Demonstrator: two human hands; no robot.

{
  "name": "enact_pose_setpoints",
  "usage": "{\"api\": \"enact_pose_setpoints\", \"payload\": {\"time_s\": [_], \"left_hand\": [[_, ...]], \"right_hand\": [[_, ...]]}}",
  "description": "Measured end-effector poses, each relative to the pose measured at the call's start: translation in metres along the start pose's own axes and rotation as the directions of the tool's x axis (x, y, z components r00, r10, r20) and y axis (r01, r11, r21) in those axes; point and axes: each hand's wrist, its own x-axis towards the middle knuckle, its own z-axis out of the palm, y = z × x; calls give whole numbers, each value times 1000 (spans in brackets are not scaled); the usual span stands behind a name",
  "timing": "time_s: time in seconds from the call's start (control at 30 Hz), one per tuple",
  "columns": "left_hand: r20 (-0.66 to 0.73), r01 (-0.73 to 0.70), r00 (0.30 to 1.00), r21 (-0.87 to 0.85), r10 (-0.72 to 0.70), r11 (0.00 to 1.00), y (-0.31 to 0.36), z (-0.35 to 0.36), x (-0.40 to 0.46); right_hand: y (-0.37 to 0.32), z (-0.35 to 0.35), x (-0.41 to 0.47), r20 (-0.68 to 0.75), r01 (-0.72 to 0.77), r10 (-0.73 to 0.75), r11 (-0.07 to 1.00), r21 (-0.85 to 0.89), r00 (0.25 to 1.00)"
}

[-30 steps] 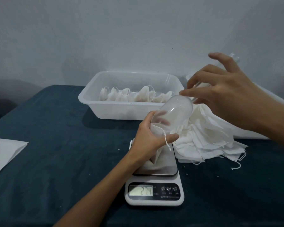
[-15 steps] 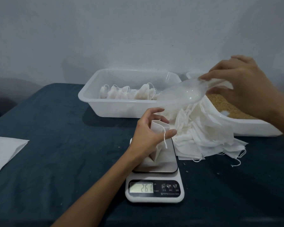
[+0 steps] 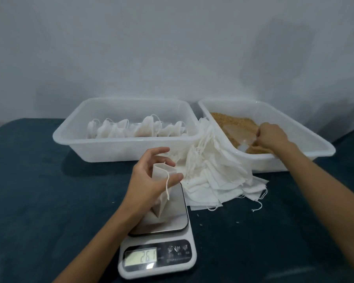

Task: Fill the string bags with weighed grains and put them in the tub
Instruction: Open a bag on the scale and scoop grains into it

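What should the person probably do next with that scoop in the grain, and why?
Probably lift the scoop loaded and carry it to the bag. The right hand holds it down in the grains, while the left hand holds the bag's mouth open on the scale.

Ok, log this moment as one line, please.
left hand: holds string bag open on scale | right hand: scoop in grains | display: 261
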Motion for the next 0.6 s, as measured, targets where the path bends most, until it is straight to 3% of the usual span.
{"api": "enact_pose_setpoints", "payload": {"time_s": [0.1, 0.3, 0.37, 0.43, 0.5, 0.57, 0.6], "left_hand": [[-8, -15, 1000, 1, 15, 1000, 0, -1, 1], [-11, -20, 1000, 4, 20, 1000, 0, 0, 1], [-15, -17, 1000, -4, 17, 1000, 1, -1, 1], [-11, -20, 1000, -10, 20, 1000, 2, -1, 0], [-1, -18, 1000, -10, 18, 1000, 3, -1, -1], [10, -21, 1000, -5, 21, 1000, 3, -2, -1], [13, -25, 1000, -2, 25, 1000, 2, -2, -1]], "right_hand": [[-1, 4, 3, 104, -9, 21, 994, -113, 994], [-5, 3, -3, 148, 7, 24, 978, -206, 989], [-11, -1, -9, 113, 11, 21, 963, -270, 993], [-24, -8, -18, -31, 24, -35, 949, -314, 999], [-48, -14, -39, -204, 115, -165, 965, -235, 965], [-79, -18, -75, -353, 320, -284, 946, 49, 892], [-95, -18, -97, -391, 434, -325, 870, 233, 861]]}}
